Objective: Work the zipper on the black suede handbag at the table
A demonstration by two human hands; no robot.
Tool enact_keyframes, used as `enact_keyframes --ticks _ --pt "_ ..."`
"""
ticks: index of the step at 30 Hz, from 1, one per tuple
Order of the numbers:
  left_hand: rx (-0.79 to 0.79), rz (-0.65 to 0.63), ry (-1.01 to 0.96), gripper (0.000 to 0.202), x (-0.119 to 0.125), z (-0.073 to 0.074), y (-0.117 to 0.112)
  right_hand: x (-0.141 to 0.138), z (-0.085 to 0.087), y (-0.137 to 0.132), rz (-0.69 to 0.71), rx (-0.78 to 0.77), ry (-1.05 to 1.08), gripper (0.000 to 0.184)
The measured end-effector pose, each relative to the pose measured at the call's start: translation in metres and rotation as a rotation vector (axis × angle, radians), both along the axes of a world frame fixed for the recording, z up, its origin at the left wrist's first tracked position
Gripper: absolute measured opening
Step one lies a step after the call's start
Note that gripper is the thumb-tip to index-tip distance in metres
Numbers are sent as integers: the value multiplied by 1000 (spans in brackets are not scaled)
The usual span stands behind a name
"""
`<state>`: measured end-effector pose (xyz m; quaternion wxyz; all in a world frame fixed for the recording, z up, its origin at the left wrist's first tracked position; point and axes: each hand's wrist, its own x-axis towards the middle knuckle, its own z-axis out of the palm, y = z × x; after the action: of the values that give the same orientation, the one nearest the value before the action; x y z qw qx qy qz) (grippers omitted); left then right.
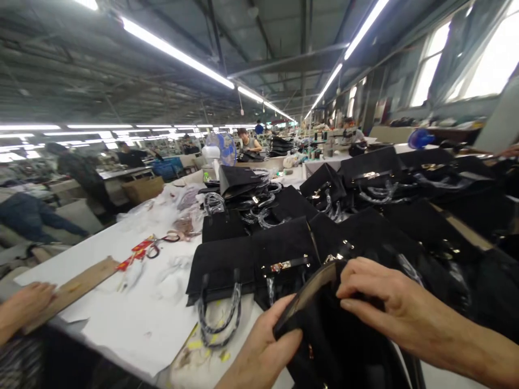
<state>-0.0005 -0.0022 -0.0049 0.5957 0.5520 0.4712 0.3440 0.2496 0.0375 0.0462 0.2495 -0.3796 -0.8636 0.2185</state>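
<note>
While both hands pinch a black bag, more bags crowd the white-topped table under long strip lights.

Room over paper — bags ahead

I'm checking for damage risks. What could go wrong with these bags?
The held bag might scrape against the metal clasp just beyond it. The piled bags overlap, so some could crease. Scissors lie out nearby and might nick a bag if handled carelessly.
</note>
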Motion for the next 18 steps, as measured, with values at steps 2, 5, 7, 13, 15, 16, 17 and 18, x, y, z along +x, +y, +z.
enact_keyframes --ticks 2,5,7,13,15,16,17,18 --pt "9 -25 -37 51 1 -2 -1 -8 -3 -2 34 57 -74 13" --pt "35 -28 -62 49 2 -5 -3 -20 -4 -3 2 96 -179 6" --pt "66 -20 -64 47 4 -5 -4 -26 -5 -4 -71 109 -241 7" --pt "222 -46 29 42 6 2 -3 -32 -11 -5 -115 63 -307 16" --pt "287 -45 101 42 5 1 -1 -31 -12 -2 -37 64 -258 13" --pt "317 -41 131 41 5 1 0 -30 -12 0 -7 53 -224 15" --pt "341 -38 154 42 4 -1 1 -29 -12 1 8 39 -188 17" --pt "360 -38 172 43 3 -2 2 -29 -11 2 6 23 -156 19"
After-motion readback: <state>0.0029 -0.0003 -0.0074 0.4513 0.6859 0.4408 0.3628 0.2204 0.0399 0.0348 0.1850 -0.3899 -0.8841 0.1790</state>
